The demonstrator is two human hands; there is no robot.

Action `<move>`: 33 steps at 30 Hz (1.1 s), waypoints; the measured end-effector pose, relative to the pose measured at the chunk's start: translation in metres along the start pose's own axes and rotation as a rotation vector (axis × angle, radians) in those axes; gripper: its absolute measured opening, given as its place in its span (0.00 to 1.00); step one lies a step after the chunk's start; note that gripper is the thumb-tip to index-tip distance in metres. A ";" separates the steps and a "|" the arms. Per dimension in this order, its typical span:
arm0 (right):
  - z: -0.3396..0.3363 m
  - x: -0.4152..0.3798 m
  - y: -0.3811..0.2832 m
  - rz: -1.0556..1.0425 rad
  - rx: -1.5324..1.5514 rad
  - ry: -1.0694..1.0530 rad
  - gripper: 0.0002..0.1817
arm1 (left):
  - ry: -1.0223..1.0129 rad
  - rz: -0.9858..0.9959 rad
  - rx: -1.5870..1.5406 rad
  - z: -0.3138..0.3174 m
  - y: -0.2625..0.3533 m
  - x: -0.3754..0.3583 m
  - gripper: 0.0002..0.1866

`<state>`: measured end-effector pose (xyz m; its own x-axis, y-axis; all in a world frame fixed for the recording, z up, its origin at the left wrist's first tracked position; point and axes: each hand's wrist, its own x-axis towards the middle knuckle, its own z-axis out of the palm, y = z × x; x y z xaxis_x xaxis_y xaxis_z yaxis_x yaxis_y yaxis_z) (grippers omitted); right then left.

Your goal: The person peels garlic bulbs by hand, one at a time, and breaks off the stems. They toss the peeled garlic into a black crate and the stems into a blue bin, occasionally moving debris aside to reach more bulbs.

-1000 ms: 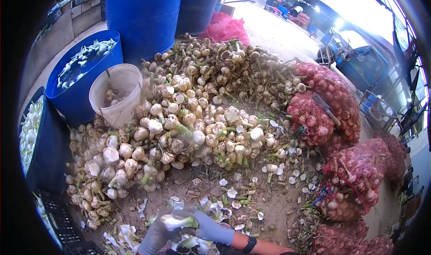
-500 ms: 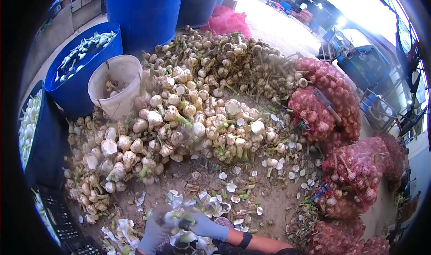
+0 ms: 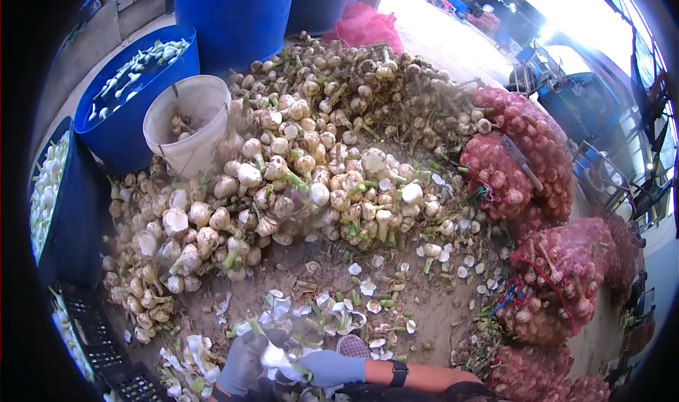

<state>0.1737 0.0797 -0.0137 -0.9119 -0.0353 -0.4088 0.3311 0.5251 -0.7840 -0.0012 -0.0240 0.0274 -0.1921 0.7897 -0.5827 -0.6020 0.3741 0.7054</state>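
Head view shows both my gloved hands low at the bottom edge. My left hand [image 3: 244,363] and my right hand [image 3: 327,367] are both closed around one garlic bulb [image 3: 274,357], white with a green stalk, held between them just above the dirt floor [image 3: 417,317]. The grip of each hand looks tight on it.

I think I am in the peeling step: pulling the dirty outer skin off this bulb. Loose white skins [image 3: 332,317] lie on the floor right in front of my hands.

Next I think the clean bulb needs a place to go. A white bucket [image 3: 185,130] and a blue tub [image 3: 124,94] stand well away, past the big garlic pile [image 3: 304,169]. Red net sacks [image 3: 523,161] sit on the right. After that, I judge I need a new bulb from the near edge of the pile.
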 end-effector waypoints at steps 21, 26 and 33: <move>-0.014 0.031 -0.005 0.230 0.039 0.543 0.16 | 0.162 0.220 0.042 0.007 -0.001 0.026 0.21; -0.008 0.026 0.007 0.134 0.001 0.573 0.13 | 0.174 0.255 0.159 -0.007 -0.029 0.034 0.22; -0.019 0.006 0.055 0.468 -0.091 0.562 0.14 | 0.026 -0.189 0.311 0.004 0.019 -0.003 0.10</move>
<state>0.1817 0.1241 -0.0503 -0.6750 0.6382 -0.3703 0.7167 0.4481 -0.5343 -0.0088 -0.0175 0.0439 -0.1221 0.6817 -0.7214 -0.3652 0.6450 0.6713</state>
